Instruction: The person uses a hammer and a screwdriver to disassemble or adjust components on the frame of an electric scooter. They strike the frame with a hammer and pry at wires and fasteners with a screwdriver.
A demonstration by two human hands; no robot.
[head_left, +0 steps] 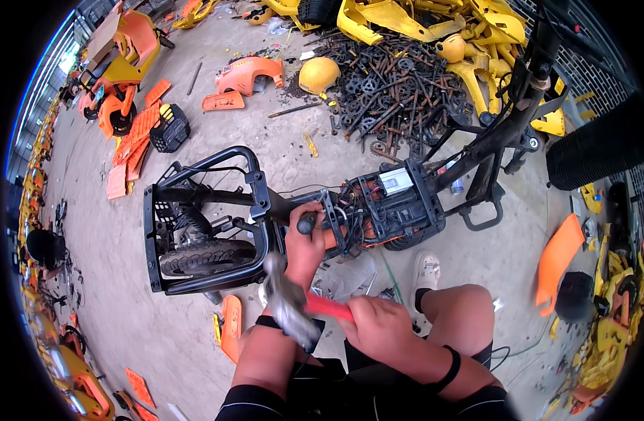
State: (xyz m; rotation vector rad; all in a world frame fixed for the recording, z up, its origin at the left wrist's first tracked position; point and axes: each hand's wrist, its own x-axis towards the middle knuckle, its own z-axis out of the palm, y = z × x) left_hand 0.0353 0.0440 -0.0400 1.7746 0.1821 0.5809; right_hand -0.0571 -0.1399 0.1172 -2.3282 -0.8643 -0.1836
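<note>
My right hand (381,328) is closed around the red handle of a claw hammer (288,303). Its metal head, slightly blurred, hangs above my left thigh, close to my left wrist. Farther forward, my left hand (304,247) is wrapped round a black-handled tool (306,223) whose round butt end points up; its working end is hidden. That hand rests at the middle of a stripped black scooter frame (255,184). Right of it lie bundled wires (350,210), a black battery-like housing (413,217) and a silver box (396,181). The frame's wheel (208,258) is at the left.
Beyond the frame spreads a heap of rusty metal parts (406,91), with yellow body panels (490,28) behind it. Orange panels (252,74) and a yellow helmet-like shell (319,75) lie on the concrete floor. An orange panel (559,259) is at the right, a clear plastic bag (346,274) below the frame.
</note>
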